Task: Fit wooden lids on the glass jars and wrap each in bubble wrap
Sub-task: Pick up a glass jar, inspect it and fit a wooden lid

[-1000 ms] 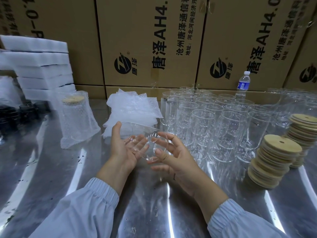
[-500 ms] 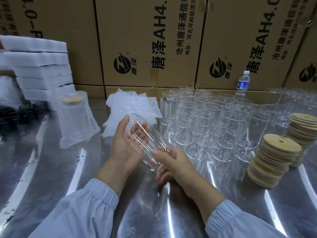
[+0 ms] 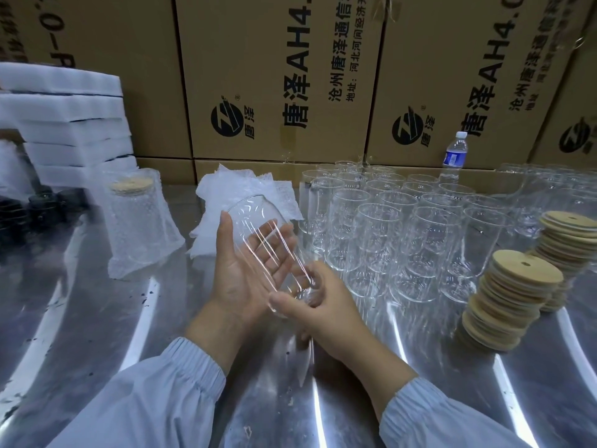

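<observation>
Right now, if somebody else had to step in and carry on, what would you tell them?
Hands: the left hand, fingers straight, cradles the tilted glass jar; the right hand grips its base. It has no lid on yet.
Done: one wrapped jar, lidded, stands at the left.
To do: many bare jars wait on the right, with the lid stacks beside them and the bubble wrap pile behind the hands.

We see a wall of big brown boxes (image 3: 277, 76) with black writing. A small water bottle (image 3: 455, 153) stands right in front of the boxes. White foam sheets (image 3: 64, 124) are piled at the boxes' left end. Small black things (image 3: 29, 208), too dark to make out, sit a bit nearer us than the boxes. A shiny metal table (image 3: 80, 318) runs up to the boxes.
</observation>
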